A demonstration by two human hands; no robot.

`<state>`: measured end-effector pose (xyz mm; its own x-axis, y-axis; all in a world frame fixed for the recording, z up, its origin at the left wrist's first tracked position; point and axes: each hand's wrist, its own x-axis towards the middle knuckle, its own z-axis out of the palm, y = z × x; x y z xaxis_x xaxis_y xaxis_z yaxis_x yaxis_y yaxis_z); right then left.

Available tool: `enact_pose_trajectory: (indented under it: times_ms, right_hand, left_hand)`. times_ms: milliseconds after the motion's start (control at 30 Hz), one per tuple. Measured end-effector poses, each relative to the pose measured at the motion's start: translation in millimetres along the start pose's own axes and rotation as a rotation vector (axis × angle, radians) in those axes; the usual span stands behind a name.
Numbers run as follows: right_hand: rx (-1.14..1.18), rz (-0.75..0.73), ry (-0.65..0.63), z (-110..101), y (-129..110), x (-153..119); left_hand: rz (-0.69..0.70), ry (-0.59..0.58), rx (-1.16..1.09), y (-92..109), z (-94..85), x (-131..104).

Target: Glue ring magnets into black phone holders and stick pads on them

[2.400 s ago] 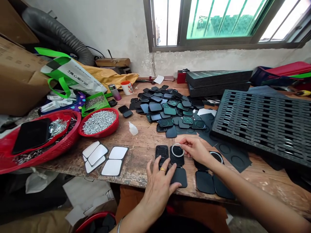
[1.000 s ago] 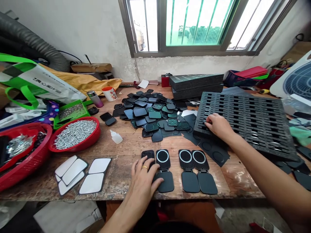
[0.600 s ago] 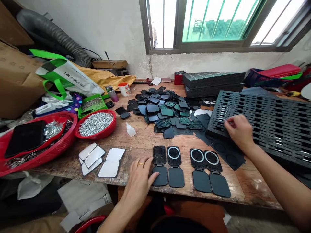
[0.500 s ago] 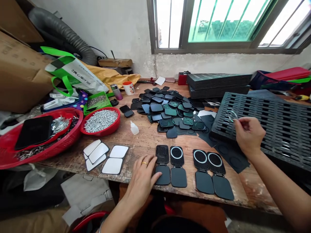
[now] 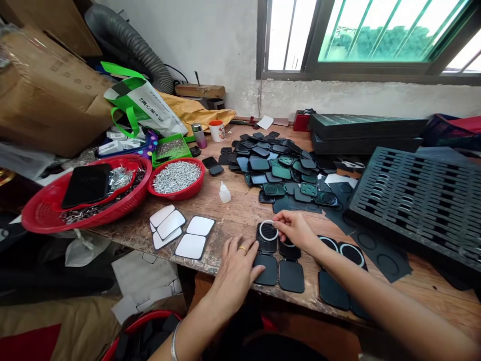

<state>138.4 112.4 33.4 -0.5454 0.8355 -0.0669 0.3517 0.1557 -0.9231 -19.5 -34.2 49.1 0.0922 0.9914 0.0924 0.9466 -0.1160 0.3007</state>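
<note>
My right hand (image 5: 291,228) pinches a thin pale ring (image 5: 268,230) by its right side, over the upper half of the leftmost open black case (image 5: 266,269). Fingers spread, my left hand (image 5: 238,260) rests against that case's left edge and holds nothing else. Just right of it lies a second open case (image 5: 291,276), its ring partly covered by my right hand. Two more opened cases with rings (image 5: 352,254) lie farther right, partly hidden under my right forearm.
A heap of dark cases (image 5: 280,163) lies mid-table. A slotted black foam tray (image 5: 417,200) stands right. Left are white-topped pieces (image 5: 195,235), a small bottle (image 5: 224,193), a red bowl of screws (image 5: 176,178) and a red basket (image 5: 41,210).
My right hand has moved left from the foam tray to the leftmost case, carrying the ring. My left hand stays beside that case. The view has shifted left.
</note>
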Motion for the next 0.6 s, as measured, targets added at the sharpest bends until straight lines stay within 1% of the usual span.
enact_pose_trajectory:
  times_ms: [133, 233, 367, 500, 600]
  right_hand:
    - [-0.176, -0.048, 0.031, 9, 4, 5]
    - [-0.331, -0.117, 0.065, 10, 1, 3]
    - [-0.487, -0.181, 0.067, 10, -5, -5]
    - [-0.565, -0.225, 0.062, 6, -10, -16]
    - [-0.569, -0.269, 0.071, -2, -13, -27]
  left_hand:
    - [-0.01, -0.025, -0.003, 2, -4.1, 1]
    - [-0.005, -0.023, -0.009, 0, -1.7, 2]
    - [0.006, -0.008, -0.034, -3, 2.7, 1]
    - [0.01, 0.004, -0.085, -4, 0.3, 0]
    - [-0.005, 0.036, -0.216, -4, -4.3, 0]
